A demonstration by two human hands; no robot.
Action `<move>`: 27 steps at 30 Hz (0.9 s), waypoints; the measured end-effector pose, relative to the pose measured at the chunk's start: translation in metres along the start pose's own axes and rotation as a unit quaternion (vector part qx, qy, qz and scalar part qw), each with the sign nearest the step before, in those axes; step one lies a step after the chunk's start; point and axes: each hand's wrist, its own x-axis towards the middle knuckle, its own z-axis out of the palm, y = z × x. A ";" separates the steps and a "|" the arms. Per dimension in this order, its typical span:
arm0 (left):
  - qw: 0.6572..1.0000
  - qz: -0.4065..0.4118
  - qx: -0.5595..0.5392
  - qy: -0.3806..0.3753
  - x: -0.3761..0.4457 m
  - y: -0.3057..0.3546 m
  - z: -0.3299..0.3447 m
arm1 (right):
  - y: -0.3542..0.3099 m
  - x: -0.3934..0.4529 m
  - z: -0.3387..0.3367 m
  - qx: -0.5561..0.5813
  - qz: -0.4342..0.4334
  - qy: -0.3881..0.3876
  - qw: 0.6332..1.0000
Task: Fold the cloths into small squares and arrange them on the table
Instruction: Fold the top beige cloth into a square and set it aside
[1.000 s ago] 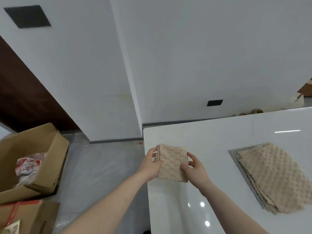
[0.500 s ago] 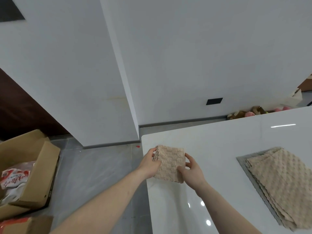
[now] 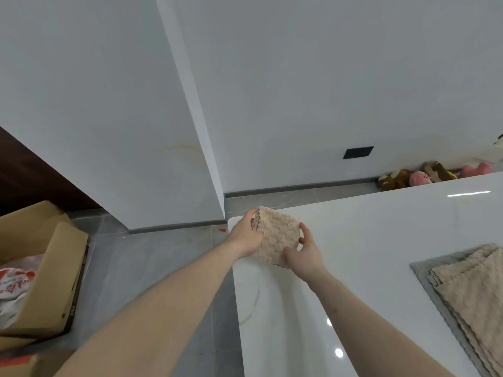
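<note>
Both hands (image 3: 246,235) carried one folded cloth (image 3: 276,236) farther.

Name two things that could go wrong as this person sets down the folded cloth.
The folded cloth, held by the left hand and right hand, sits over the white table right at its corner, so it may slip off onto the floor. Let go too soon, the layers could spring open.
</note>
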 end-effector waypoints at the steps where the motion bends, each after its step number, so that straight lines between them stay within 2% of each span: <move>1: 1.000 0.002 0.000 0.002 0.007 -0.004 0.001 | 0.001 0.004 0.002 -0.010 -0.006 -0.003 1.000; 5: 0.997 -0.012 0.069 0.012 0.019 -0.032 0.006 | 0.019 0.013 0.018 -0.105 -0.017 -0.043 0.993; 9: 0.976 0.037 0.211 -0.042 0.009 -0.069 0.017 | 0.039 0.011 0.029 -0.142 -0.022 -0.081 0.986; 13: 0.980 0.036 0.192 -0.021 0.005 -0.084 0.016 | 0.045 0.006 0.030 -0.166 -0.039 -0.114 0.979; 17: 0.978 0.015 0.207 -0.022 -0.026 -0.095 0.009 | 0.052 -0.020 0.025 -0.178 -0.015 -0.133 0.975; 19: 0.967 0.013 0.244 -0.068 -0.062 -0.111 0.010 | 0.067 -0.046 0.023 -0.250 -0.002 -0.159 0.955; 22: 0.932 -0.003 0.327 -0.156 -0.126 -0.144 0.016 | 0.097 -0.096 0.017 -0.384 0.011 -0.201 0.901; 24: 0.919 -0.008 0.348 -0.185 -0.165 -0.158 0.025 | 0.109 -0.124 0.014 -0.419 0.020 -0.214 0.882; 27: 0.925 -0.021 0.327 -0.191 -0.207 -0.173 0.041 | 0.117 -0.153 0.013 -0.434 0.041 -0.229 0.870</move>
